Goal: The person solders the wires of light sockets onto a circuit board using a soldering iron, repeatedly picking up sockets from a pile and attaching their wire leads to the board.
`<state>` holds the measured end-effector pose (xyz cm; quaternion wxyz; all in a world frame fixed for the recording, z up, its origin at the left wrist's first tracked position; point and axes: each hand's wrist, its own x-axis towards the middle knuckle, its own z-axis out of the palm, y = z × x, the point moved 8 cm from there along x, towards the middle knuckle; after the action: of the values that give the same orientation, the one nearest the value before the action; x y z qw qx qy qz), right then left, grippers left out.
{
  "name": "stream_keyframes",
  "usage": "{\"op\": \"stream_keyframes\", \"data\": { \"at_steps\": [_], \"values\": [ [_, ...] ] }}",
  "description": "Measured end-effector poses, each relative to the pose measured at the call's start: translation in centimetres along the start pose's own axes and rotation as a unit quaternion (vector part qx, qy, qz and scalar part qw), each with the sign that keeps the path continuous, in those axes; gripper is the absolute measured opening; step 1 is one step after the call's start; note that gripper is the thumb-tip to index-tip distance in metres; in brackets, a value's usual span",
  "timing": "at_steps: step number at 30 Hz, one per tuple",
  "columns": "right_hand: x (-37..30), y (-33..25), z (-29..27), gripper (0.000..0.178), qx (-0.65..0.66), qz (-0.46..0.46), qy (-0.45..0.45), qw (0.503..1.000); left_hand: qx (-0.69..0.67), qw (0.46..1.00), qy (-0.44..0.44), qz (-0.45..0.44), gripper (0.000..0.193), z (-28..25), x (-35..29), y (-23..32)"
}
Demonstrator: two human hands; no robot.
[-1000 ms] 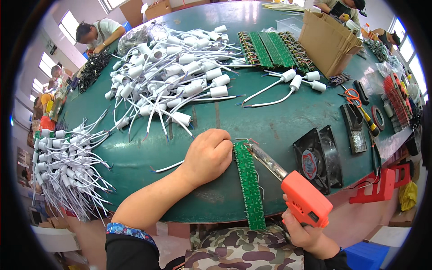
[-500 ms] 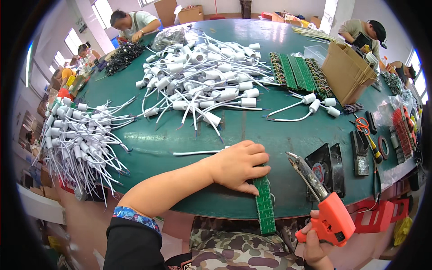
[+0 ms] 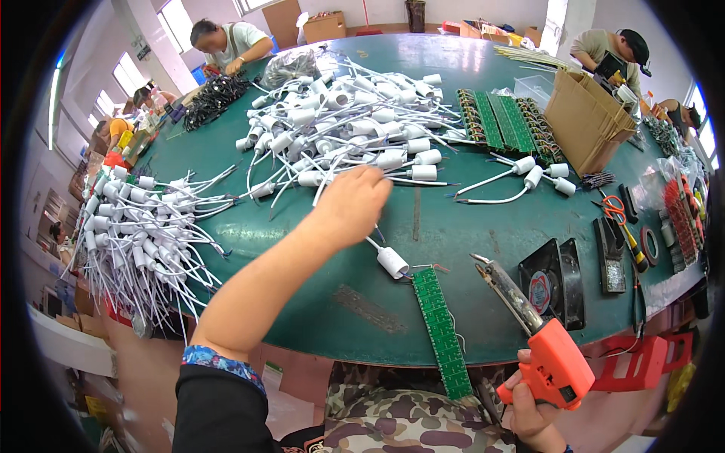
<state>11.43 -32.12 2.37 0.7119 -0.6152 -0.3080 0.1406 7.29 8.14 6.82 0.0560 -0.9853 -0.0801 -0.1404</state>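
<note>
My left hand [image 3: 351, 202] reaches over the near edge of a heap of white lamp sockets with cables [image 3: 355, 124]. Its fingers are bent together, their tips and anything in them hidden. Below it, one white lamp socket [image 3: 393, 263] lies on the table, its thin wires at the top end of a green circuit board strip [image 3: 442, 332]. That strip slants over the table's front edge toward my lap. Closed around the handle of a red soldering gun [image 3: 557, 366], my right hand [image 3: 530, 411] keeps the metal tip pointing up and left, apart from the board.
A second bundle of sockets [image 3: 143, 226] hangs at the left edge. To the right are a black fan [image 3: 555, 283], orange scissors [image 3: 613, 210] and a black holder [image 3: 609, 253]. Circuit boards [image 3: 506, 124] and a cardboard box [image 3: 585, 121] stand farther back. Co-workers sit around the table.
My left hand has left the green board and moved up and left to the heap, uncovering the socket at the board's end. The soldering gun stays nearly in place.
</note>
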Motion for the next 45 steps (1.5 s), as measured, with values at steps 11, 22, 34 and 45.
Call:
{"op": "stream_keyframes", "data": {
  "at_steps": [11,22,34,45],
  "values": [
    [0.3,-0.3,0.1,0.054,-0.019,0.026,-0.009,0.999,-0.089,0.995,-0.002,0.037,0.034,-1.1,-0.4,-1.1],
    [-1.5,0.4,-0.6,0.046,-0.074,0.007,-0.016,0.997,-0.084,0.957,0.220,0.170,0.029,-12.0,-6.6,10.5],
    [1.0,1.2,3.8,0.043,-0.154,-0.019,-0.217,0.964,-0.195,0.962,0.187,0.028,0.021,-1.9,-9.1,10.9],
    [2.8,1.1,5.0,0.040,-0.144,-0.052,-0.205,0.967,-0.129,0.969,0.210,0.033,0.022,-1.9,-8.6,10.8]
  ]
}}
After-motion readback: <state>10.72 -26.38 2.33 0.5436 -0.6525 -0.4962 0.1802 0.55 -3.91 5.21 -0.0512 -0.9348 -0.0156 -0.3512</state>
